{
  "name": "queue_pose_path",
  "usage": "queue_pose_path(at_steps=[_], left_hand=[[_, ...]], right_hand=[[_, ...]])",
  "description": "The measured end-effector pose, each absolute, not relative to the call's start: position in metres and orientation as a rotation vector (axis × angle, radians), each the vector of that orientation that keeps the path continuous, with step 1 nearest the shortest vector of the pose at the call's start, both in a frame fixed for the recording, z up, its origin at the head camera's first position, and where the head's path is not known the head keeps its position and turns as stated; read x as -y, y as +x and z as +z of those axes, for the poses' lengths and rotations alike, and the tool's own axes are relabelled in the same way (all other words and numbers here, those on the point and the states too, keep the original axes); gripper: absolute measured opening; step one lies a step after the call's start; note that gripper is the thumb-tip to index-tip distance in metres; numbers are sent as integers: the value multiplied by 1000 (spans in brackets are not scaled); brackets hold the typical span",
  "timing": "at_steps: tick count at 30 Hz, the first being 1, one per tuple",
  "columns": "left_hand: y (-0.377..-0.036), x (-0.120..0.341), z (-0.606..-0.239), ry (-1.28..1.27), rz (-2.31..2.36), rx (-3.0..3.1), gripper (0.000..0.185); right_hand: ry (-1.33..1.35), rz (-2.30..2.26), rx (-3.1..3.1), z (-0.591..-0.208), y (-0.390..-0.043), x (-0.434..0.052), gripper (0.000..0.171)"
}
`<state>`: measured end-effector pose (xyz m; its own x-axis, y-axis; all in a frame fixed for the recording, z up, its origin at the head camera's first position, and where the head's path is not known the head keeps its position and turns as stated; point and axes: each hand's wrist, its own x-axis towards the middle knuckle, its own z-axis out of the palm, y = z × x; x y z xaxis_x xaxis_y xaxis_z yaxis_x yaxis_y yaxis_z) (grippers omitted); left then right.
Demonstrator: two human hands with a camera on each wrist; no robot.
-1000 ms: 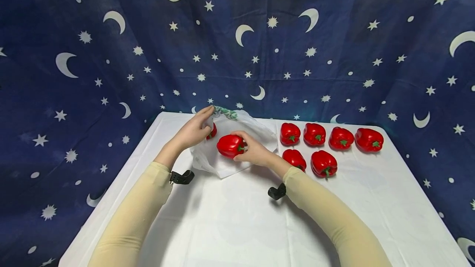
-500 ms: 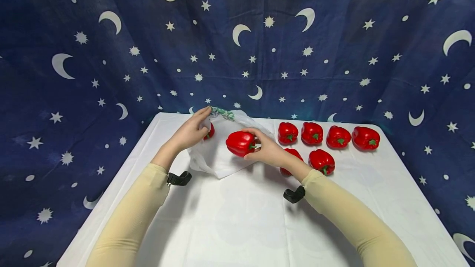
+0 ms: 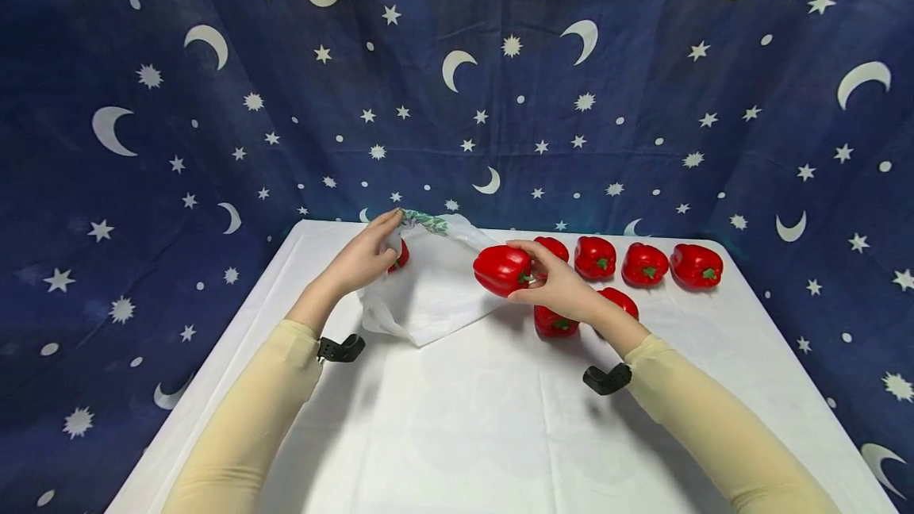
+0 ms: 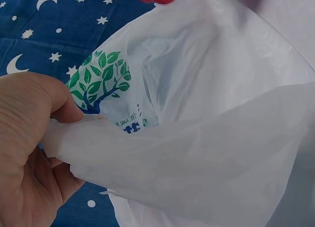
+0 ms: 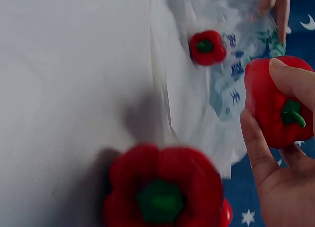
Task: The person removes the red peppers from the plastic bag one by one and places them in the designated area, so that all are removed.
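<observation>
Rightward, away from the bag's mouth, the right hand (image 3: 564,289) had carried its red bell pepper (image 3: 503,270), fingers (image 5: 258,150) gripping it above the white bench (image 3: 464,419). Below that wrist lay another pepper (image 3: 554,322). Farther back, the left hand (image 3: 364,256) pinched the rim of the white plastic bag (image 3: 435,292), which held one small pepper (image 5: 207,48). Three more peppers (image 3: 643,263) lined the far edge.

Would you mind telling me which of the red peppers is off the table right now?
The red pepper gripped in the right hand, beside the plastic bag; the others rest on the table.
</observation>
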<state>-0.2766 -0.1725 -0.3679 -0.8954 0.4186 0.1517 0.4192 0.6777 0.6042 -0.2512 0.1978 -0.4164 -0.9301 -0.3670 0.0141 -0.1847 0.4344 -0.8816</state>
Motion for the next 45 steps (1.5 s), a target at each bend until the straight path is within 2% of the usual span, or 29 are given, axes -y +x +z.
queue_pose_path(at_steps=[27, 45], left_hand=[[-279, 176, -373, -735, -1054, 2869, 72], [-278, 176, -372, -724, -1061, 2883, 72]], right_hand=[[-158, -1475, -2703, -407, -216, -330, 101], [22, -1470, -2839, -435, -192, -388, 98]])
